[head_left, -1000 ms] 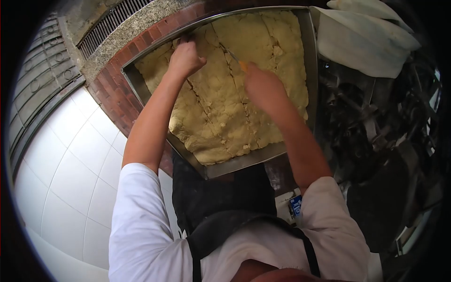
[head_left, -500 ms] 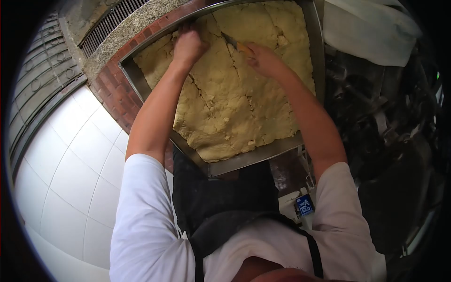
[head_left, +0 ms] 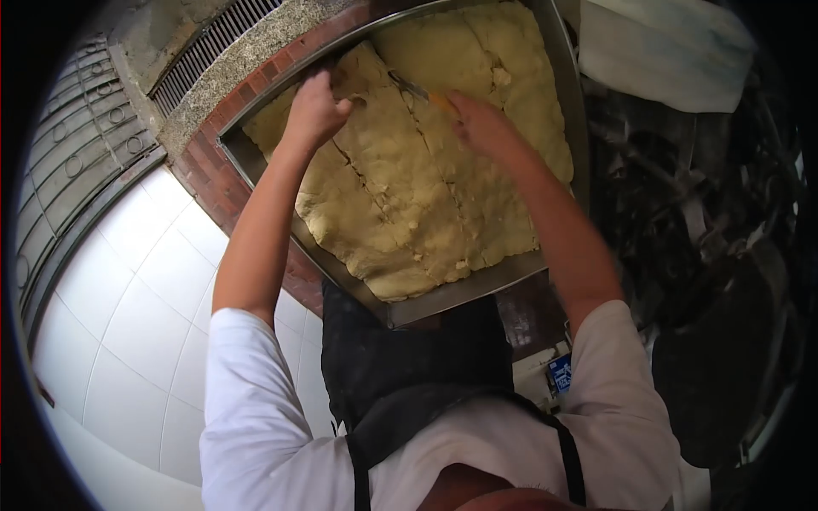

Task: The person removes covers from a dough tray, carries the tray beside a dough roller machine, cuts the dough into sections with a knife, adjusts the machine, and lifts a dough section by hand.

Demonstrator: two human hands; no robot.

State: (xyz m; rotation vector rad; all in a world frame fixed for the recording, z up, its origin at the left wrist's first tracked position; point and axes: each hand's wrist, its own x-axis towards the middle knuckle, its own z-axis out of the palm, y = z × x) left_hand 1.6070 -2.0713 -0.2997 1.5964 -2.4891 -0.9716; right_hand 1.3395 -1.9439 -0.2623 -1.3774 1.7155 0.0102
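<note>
A wide metal tray [head_left: 477, 294] holds a thick slab of pale yellow dough [head_left: 409, 187], scored with long cracked cuts. My right hand [head_left: 481, 123] is closed around the yellow-orange handle of a knife [head_left: 440, 103]. Its blade points away to the left and lies in a cut in the upper part of the slab. At the far left edge of the dough is my left hand [head_left: 315, 111], fingers curled down and thumb toward the slab. Its fingertips are hidden, so what it grips does not show.
Red brick paving [head_left: 223, 183] borders the tray on the left, beside white floor tiles [head_left: 145, 324] and a metal gate [head_left: 81, 145]. A pale cloth or sheet [head_left: 669, 51] lies at upper right above dark clutter [head_left: 699, 196]. A blue box [head_left: 560, 373] is near my right elbow.
My left hand has shifted left and slightly down toward me, its thumb now standing out. The knife in my right hand has drawn a little left and nearer me along the cut.
</note>
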